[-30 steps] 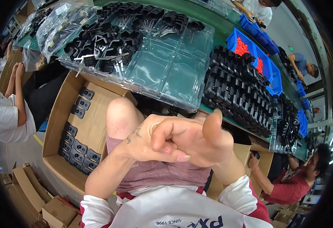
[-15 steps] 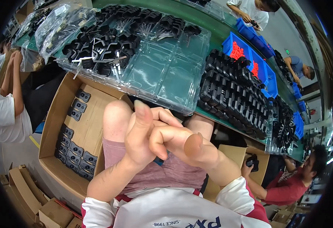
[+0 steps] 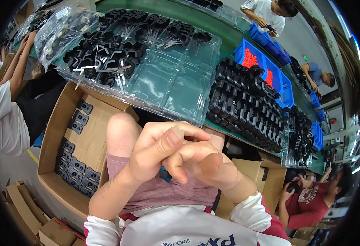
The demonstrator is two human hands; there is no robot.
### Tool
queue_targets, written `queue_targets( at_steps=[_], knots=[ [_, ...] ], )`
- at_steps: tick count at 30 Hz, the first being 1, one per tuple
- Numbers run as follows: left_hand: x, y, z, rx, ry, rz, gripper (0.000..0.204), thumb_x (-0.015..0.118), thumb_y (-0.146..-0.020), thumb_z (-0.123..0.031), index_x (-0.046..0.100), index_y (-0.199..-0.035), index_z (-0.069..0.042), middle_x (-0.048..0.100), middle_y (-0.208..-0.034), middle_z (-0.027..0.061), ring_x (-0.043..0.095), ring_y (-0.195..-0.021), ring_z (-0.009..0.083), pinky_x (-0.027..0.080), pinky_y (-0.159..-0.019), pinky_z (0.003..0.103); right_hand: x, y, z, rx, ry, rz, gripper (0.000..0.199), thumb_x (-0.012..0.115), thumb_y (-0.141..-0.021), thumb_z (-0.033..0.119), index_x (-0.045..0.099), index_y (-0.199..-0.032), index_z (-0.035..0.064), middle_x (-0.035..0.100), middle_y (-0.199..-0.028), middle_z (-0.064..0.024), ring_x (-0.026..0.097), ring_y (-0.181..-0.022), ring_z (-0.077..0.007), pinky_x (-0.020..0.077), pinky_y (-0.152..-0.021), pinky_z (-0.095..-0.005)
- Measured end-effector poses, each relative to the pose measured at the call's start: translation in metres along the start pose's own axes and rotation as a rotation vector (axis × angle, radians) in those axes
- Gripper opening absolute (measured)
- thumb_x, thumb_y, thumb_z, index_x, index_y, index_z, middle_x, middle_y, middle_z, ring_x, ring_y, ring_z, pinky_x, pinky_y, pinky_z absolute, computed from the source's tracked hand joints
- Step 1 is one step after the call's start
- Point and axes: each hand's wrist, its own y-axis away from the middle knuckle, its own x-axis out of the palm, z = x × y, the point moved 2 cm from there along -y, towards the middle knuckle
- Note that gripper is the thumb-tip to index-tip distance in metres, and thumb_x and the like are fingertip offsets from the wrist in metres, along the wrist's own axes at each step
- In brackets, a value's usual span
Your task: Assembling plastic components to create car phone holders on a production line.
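My two hands meet above my lap. My left hand (image 3: 147, 155) is closed over the fingers of my right hand (image 3: 219, 170), its thumb lying across them. The right fingers are bent and partly covered by the left, while the right thumb stands apart with a tan patch on its tip. No part or tool shows in either hand; the space between the palms is hidden. Beyond the hands, on the bench, is a clear plastic tray (image 3: 151, 88). Its left and far compartments hold black parts with metal strips (image 3: 114, 57).
An open cardboard box (image 3: 50, 141) at my left holds several black plates (image 3: 79, 166). Stacked black plastic parts (image 3: 245, 110) and blue bins (image 3: 286, 91) with red pieces (image 3: 249, 59) line the bench. At my right are another box (image 3: 245, 166) and a co-worker in red (image 3: 311, 209).
My left thumb has come down from upright to lie across the right fingers. The co-worker in red has drawn a black item back from the box. The view has shifted slightly.
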Motion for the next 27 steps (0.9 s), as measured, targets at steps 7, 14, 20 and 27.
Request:
queue_targets(
  at_steps=[7,14,20,27],
  knots=[
    [0.003,-0.001,0.002,0.150,-0.015,0.036,0.061,0.038,-0.095,-0.046,0.065,-0.097,0.009,0.062,-0.105,0.0238,0.059,-0.090,0.0287,0.046,-0.082,0.035,-0.001,-0.005,0.002,-0.051,0.145,-0.030,0.068,0.031,-0.090,0.068,0.054,-0.075,0.0060,0.047,-0.085,-0.0045,0.040,-0.077,-0.0178,0.0304,-0.073,-0.0264],
    [0.007,-0.003,0.001,-0.039,0.388,-0.121,0.071,0.031,-0.095,-0.054,0.065,-0.098,0.008,0.060,-0.106,0.0238,0.059,-0.092,0.0300,0.046,-0.085,0.036,-0.010,-0.003,0.000,-0.089,0.069,0.014,0.079,0.026,-0.083,0.079,0.056,-0.074,0.0069,0.047,-0.086,-0.0065,0.041,-0.079,-0.0204,0.0311,-0.076,-0.0291],
    [0.006,0.001,0.007,0.225,-0.069,-0.136,0.076,0.027,-0.095,-0.058,0.065,-0.095,0.008,0.060,-0.102,0.0224,0.059,-0.090,0.0297,0.045,-0.085,0.036,-0.005,0.002,-0.002,-0.063,0.149,-0.050,0.087,0.023,-0.073,0.089,0.054,-0.073,0.0076,0.046,-0.086,-0.0068,0.041,-0.079,-0.0213,0.0321,-0.077,-0.0307],
    [0.014,0.005,-0.015,0.223,-0.298,0.025,0.095,0.012,-0.083,-0.075,0.067,-0.079,0.002,0.065,-0.089,0.0189,0.061,-0.074,0.0246,0.048,-0.067,0.033,0.012,0.005,-0.008,-0.172,0.192,-0.114,0.074,0.039,-0.073,0.080,0.055,-0.072,0.0076,0.049,-0.081,-0.0058,0.044,-0.077,-0.0195,0.0344,-0.074,-0.0273]
  ],
)
